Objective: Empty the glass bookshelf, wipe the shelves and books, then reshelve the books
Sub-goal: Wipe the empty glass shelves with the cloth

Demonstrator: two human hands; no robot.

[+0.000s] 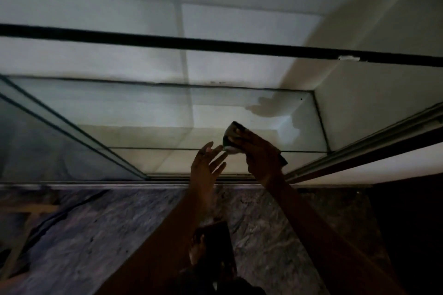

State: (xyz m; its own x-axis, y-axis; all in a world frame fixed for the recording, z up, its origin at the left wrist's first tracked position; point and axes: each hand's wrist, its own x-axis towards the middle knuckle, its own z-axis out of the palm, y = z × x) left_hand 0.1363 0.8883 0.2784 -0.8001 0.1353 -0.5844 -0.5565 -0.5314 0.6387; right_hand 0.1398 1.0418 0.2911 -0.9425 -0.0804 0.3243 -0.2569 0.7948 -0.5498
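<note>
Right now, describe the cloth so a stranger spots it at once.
Find the glass bookshelf with the black bar across it. At the front edge of its glass shelf, right of centre, the right hand grips a dark cloth. It is the only dark crumpled thing there; the left hand beside it holds nothing.

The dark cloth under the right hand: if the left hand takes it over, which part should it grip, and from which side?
Probably the bunched end of the dark cloth, which sticks out left of the right hand. The open left hand is beside it, so pinch from the left; the rest is covered.
</note>
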